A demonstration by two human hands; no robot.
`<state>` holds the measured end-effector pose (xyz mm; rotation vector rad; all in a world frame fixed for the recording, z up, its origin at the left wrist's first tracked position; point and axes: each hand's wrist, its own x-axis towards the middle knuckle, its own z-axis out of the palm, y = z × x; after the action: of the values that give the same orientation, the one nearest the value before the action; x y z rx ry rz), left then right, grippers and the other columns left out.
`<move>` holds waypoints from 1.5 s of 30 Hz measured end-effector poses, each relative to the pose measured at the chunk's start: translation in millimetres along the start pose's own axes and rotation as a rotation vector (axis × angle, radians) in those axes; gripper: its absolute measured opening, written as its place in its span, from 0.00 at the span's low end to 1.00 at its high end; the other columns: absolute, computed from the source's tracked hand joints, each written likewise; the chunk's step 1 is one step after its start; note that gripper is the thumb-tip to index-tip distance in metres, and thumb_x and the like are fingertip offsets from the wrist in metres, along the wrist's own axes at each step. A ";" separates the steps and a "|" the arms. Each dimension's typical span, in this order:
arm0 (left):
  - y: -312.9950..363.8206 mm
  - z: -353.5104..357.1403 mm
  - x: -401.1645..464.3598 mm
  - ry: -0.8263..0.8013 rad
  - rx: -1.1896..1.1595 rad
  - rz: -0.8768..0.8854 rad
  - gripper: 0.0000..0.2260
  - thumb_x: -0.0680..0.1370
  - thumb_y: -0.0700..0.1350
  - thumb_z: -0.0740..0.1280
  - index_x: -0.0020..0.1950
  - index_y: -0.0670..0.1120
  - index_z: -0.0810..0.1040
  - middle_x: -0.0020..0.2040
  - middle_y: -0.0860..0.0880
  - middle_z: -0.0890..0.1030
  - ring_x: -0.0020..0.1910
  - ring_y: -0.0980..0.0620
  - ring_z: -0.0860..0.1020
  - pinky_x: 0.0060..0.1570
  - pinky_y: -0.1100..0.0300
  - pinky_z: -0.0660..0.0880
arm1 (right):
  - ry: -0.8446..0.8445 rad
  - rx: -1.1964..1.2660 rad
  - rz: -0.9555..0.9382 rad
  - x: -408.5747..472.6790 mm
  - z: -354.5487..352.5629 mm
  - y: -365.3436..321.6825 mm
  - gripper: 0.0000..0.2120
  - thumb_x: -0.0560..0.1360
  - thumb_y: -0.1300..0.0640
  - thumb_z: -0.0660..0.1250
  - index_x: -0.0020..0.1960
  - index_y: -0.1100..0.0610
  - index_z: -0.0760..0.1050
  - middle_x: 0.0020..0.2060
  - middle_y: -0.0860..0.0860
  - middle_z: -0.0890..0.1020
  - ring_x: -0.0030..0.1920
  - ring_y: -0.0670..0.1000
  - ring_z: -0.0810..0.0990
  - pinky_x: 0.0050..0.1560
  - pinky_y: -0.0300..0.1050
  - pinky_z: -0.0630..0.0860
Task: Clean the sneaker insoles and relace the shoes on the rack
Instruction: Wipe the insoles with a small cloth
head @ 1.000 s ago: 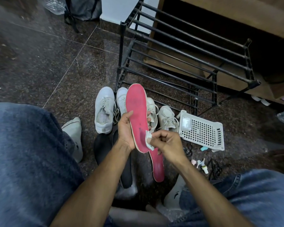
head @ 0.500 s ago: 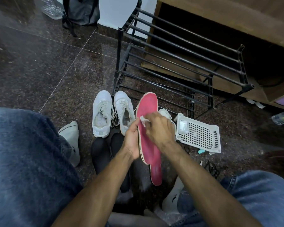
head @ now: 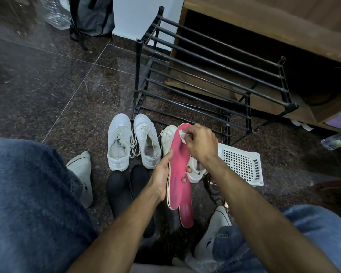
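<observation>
**Pink insole wiped at its toe end, shoes waiting unlaced**

Pink foam faces up: the insole [head: 178,166] is held off the floor between the person's knees, toe end pointing away toward the rack. The left hand [head: 161,178] cradles it from the side, palm under the edge, fingers wrapped beneath and the thumb tip showing on the pink surface, which looks meant to keep the flexible piece flat and steady under pressure. The right hand [head: 200,144] has its fingertips pinched together on a small white wipe [head: 182,134], pressed to the insole's toe end; dark smudges lower on the foam suggest the cleaning is not finished. A second pink insole [head: 186,213] lies on the floor just below the held one, partly covered by it.

Two white sneakers [head: 133,142] stand side by side in front of the black rack [head: 215,79], their laces loose and trailing, likely set within reach for refitting. Another white sneaker [head: 195,170] sits mostly hidden behind the hands. Two black insoles [head: 126,186] lie on the dark stone floor [head: 47,85] near the left wrist. A white perforated basket [head: 242,162] rests on its side to the right. The rack's bars carry no shoes, so relacing and returning appear to be still ahead.
</observation>
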<state>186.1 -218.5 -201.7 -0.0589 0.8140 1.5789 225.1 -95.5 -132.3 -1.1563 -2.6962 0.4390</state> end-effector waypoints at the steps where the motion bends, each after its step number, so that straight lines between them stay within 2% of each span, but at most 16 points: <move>1: 1.0 -1.8 0.6 -0.001 -0.005 0.007 0.22 0.75 0.59 0.63 0.54 0.42 0.82 0.40 0.40 0.80 0.36 0.44 0.71 0.31 0.57 0.71 | 0.011 0.010 0.008 1.0 0.2 -0.7 0.06 0.76 0.54 0.66 0.51 0.51 0.81 0.50 0.49 0.81 0.51 0.57 0.80 0.50 0.50 0.76; 7: 1.9 -6.8 1.8 -0.044 0.004 0.032 0.20 0.77 0.58 0.60 0.48 0.44 0.84 0.36 0.41 0.79 0.33 0.46 0.73 0.29 0.58 0.70 | -0.171 0.136 -0.167 -25.7 7.0 -2.2 0.05 0.75 0.56 0.68 0.49 0.52 0.83 0.49 0.46 0.84 0.36 0.50 0.81 0.45 0.46 0.77; 9: -0.1 -5.5 2.3 -0.047 0.035 0.001 0.20 0.75 0.58 0.63 0.50 0.43 0.83 0.38 0.40 0.79 0.35 0.45 0.71 0.30 0.58 0.71 | -0.088 0.093 -0.131 -13.5 6.2 2.5 0.06 0.75 0.56 0.68 0.50 0.52 0.83 0.49 0.48 0.84 0.41 0.51 0.81 0.47 0.49 0.78; 12: -4.2 -4.2 4.5 -0.011 0.096 -0.035 0.21 0.74 0.57 0.63 0.52 0.42 0.82 0.37 0.39 0.79 0.33 0.45 0.72 0.30 0.58 0.71 | 0.034 0.029 0.018 3.9 1.1 5.9 0.09 0.75 0.57 0.67 0.53 0.51 0.82 0.53 0.49 0.83 0.51 0.55 0.81 0.53 0.51 0.77; 14: -4.7 -4.3 4.8 -0.007 0.108 -0.034 0.20 0.77 0.56 0.61 0.50 0.42 0.83 0.37 0.39 0.79 0.33 0.45 0.72 0.31 0.57 0.71 | 0.028 0.051 0.021 1.5 1.5 5.3 0.08 0.75 0.57 0.67 0.52 0.52 0.82 0.52 0.50 0.83 0.50 0.55 0.81 0.52 0.51 0.78; 17: -2.2 -7.4 6.2 0.000 0.088 -0.016 0.17 0.78 0.55 0.61 0.47 0.43 0.82 0.36 0.40 0.78 0.32 0.46 0.74 0.30 0.58 0.69 | -0.164 0.101 -0.173 -21.2 6.0 2.2 0.08 0.74 0.59 0.67 0.51 0.53 0.82 0.49 0.49 0.84 0.44 0.53 0.83 0.50 0.51 0.78; 19: -1.6 -9.9 6.3 0.000 0.126 -0.003 0.16 0.77 0.54 0.61 0.48 0.43 0.81 0.35 0.39 0.77 0.31 0.47 0.75 0.30 0.58 0.69 | -0.231 0.122 -0.212 -29.3 4.4 4.8 0.09 0.74 0.59 0.68 0.52 0.53 0.83 0.50 0.47 0.84 0.44 0.50 0.82 0.50 0.50 0.78; 22: -3.6 -11.1 4.2 0.005 0.233 -0.028 0.19 0.80 0.53 0.56 0.52 0.39 0.79 0.36 0.39 0.78 0.30 0.49 0.75 0.31 0.59 0.69 | -0.116 0.023 -0.191 -18.8 1.9 12.5 0.09 0.75 0.57 0.66 0.54 0.51 0.82 0.51 0.47 0.83 0.47 0.53 0.82 0.49 0.53 0.79; 25: -5.6 -10.7 1.0 0.032 0.293 -0.070 0.19 0.81 0.52 0.56 0.54 0.38 0.78 0.35 0.40 0.80 0.26 0.51 0.75 0.30 0.60 0.71 | 0.011 -0.076 -0.057 -3.5 -2.4 18.2 0.09 0.77 0.56 0.65 0.56 0.53 0.80 0.53 0.50 0.81 0.48 0.57 0.81 0.50 0.54 0.78; 27: -5.3 -9.8 -1.7 0.040 0.267 -0.083 0.19 0.80 0.52 0.57 0.56 0.38 0.77 0.35 0.40 0.80 0.26 0.50 0.76 0.30 0.60 0.71 | 0.084 -0.077 0.043 -0.7 -4.9 22.1 0.08 0.77 0.56 0.66 0.54 0.53 0.80 0.52 0.50 0.81 0.48 0.58 0.81 0.49 0.52 0.77; 29: -4.1 -11.2 0.2 0.049 0.235 -0.077 0.19 0.80 0.52 0.57 0.56 0.38 0.77 0.35 0.40 0.81 0.26 0.50 0.76 0.30 0.60 0.71 | 0.076 -0.031 0.071 -5.9 -1.8 21.8 0.08 0.76 0.56 0.66 0.54 0.53 0.81 0.51 0.51 0.82 0.48 0.58 0.81 0.49 0.51 0.78; 33: -0.8 -11.7 3.5 0.018 0.092 -0.039 0.18 0.76 0.53 0.60 0.51 0.41 0.81 0.37 0.42 0.80 0.31 0.49 0.77 0.31 0.58 0.72 | -0.132 0.099 -0.037 -38.0 14.3 12.0 0.10 0.75 0.55 0.68 0.55 0.52 0.82 0.51 0.50 0.84 0.45 0.53 0.83 0.51 0.51 0.79; 36: 1.8 -12.8 3.4 0.026 -0.056 -0.062 0.17 0.77 0.53 0.60 0.49 0.42 0.81 0.36 0.45 0.82 0.33 0.49 0.79 0.34 0.59 0.76 | -0.255 0.093 -0.180 -59.1 19.9 6.5 0.10 0.75 0.54 0.68 0.55 0.51 0.82 0.53 0.47 0.83 0.49 0.51 0.82 0.57 0.49 0.74; 38: 2.1 -12.6 4.9 0.028 -0.049 -0.042 0.17 0.76 0.54 0.62 0.47 0.42 0.83 0.37 0.45 0.81 0.34 0.49 0.78 0.37 0.57 0.75 | -0.184 0.030 -0.210 -52.8 20.5 7.5 0.09 0.76 0.54 0.66 0.54 0.51 0.81 0.52 0.47 0.83 0.49 0.53 0.82 0.53 0.51 0.76; 41: 2.3 -10.4 2.8 0.044 -0.009 -0.023 0.17 0.75 0.55 0.63 0.48 0.43 0.82 0.36 0.44 0.81 0.31 0.48 0.77 0.37 0.55 0.72 | -0.016 0.061 -0.077 -32.5 17.9 7.1 0.09 0.75 0.53 0.67 0.54 0.50 0.82 0.51 0.48 0.83 0.46 0.56 0.82 0.47 0.53 0.79; 45: 14.3 -14.7 -1.6 0.000 -0.237 0.036 0.20 0.78 0.55 0.59 0.56 0.41 0.80 0.43 0.43 0.82 0.41 0.46 0.81 0.43 0.55 0.78 | -0.146 0.145 -0.250 -54.8 25.9 -9.6 0.09 0.75 0.58 0.68 0.54 0.55 0.82 0.51 0.50 0.84 0.46 0.53 0.82 0.49 0.53 0.79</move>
<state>167.6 -226.8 -205.3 -0.2166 0.6280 1.7030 248.9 -146.9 -155.9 -0.7636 -2.8263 0.6876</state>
